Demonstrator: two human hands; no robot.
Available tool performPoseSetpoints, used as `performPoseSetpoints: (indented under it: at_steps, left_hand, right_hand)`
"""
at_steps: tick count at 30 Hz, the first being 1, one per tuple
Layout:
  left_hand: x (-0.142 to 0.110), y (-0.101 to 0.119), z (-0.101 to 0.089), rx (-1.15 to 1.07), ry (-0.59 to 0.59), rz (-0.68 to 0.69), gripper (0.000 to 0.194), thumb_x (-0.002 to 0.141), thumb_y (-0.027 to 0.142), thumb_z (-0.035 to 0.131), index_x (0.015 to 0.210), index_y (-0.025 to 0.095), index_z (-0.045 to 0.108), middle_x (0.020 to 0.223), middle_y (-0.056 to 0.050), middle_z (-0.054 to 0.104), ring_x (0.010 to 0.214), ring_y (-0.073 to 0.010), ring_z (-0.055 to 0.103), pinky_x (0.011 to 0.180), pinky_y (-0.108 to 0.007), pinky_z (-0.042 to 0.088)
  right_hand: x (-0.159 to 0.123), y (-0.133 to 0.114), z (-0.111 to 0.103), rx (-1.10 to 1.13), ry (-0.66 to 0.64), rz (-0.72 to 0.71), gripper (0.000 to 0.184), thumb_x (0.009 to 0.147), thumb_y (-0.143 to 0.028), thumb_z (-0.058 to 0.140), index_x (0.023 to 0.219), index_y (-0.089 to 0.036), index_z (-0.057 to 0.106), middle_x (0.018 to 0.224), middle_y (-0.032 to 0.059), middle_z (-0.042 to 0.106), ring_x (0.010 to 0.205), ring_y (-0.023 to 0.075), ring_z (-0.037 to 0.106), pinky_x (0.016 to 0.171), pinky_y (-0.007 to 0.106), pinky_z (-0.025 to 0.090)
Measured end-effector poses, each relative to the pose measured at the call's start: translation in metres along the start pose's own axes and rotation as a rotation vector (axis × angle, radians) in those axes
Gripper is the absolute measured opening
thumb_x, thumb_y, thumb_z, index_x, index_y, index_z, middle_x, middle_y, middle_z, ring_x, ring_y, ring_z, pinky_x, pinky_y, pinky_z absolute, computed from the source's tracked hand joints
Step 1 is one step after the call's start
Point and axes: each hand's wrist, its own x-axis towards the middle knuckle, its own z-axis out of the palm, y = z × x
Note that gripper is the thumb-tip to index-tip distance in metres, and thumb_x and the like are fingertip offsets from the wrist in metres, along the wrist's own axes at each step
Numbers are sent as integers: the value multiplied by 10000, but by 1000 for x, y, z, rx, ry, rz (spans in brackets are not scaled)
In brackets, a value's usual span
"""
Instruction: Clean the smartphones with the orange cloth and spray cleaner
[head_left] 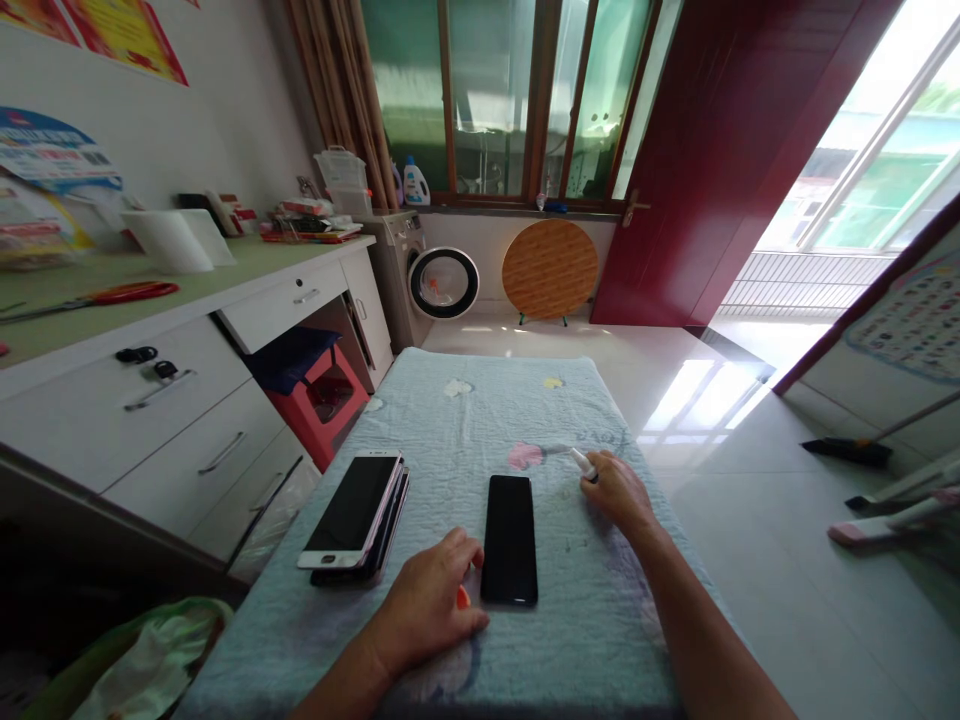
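A black smartphone (510,540) lies screen up on the blue quilted cover, between my two hands. My left hand (431,590) rests at its left side, fingers curled and fingertips close to its edge. Between that thumb and the fingers shows a small bright orange object (463,598), mostly hidden by the hand. My right hand (616,492) is closed around a small bottle with a white nozzle (583,464), up and to the right of the phone; the fingers cover most of it. Further left lies a stack of phones (356,510), a white-framed one on top.
The cover (465,420) drapes over a small table. To the left are a white drawer desk (187,420), a red stool (319,395) and a plastic-lined bin (150,660). A washing machine (397,270) with its door open and a round wooden tabletop (551,265) stand behind.
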Motion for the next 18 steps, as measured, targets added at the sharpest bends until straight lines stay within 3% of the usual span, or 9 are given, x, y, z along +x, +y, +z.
performPoseSetpoints:
  at_steps: [7, 10, 15, 18]
  left_hand:
    - [-9, -5, -17, -303, 95, 147, 444, 735, 93, 487, 1149, 244, 541, 1139, -55, 573, 1084, -204, 551, 966, -308, 408]
    - [-7, -4, -23, -421, 230, 98, 477, 727, 75, 481, 1168, 239, 560, 1148, -58, 596, 1083, -212, 568, 976, -318, 413]
    - [0, -3, -25, -554, 415, -11, 117, 795, 230, 581, 881, 216, 658, 903, -37, 655, 865, -220, 614, 803, -305, 470]
    - [4, -5, -22, -730, 453, -77, 159, 810, 356, 636, 838, 200, 636, 774, -12, 627, 704, -172, 579, 649, -250, 447]
  right_hand:
    - [10, 16, -1, 71, 131, 86, 126, 814, -280, 531, 874, -211, 617, 740, 23, 633, 713, 181, 557, 630, 253, 319]
    - [7, 21, 4, 88, 142, 93, 99, 798, -269, 535, 835, -214, 609, 716, 23, 625, 692, 181, 550, 615, 255, 315]
    - [4, 19, -1, 147, 187, 58, 143, 742, -283, 546, 861, -210, 580, 853, 40, 621, 782, 195, 560, 687, 276, 378]
    - [0, 9, -13, 405, 192, 113, 255, 707, -315, 553, 940, -215, 526, 857, 19, 595, 761, 192, 563, 695, 299, 418]
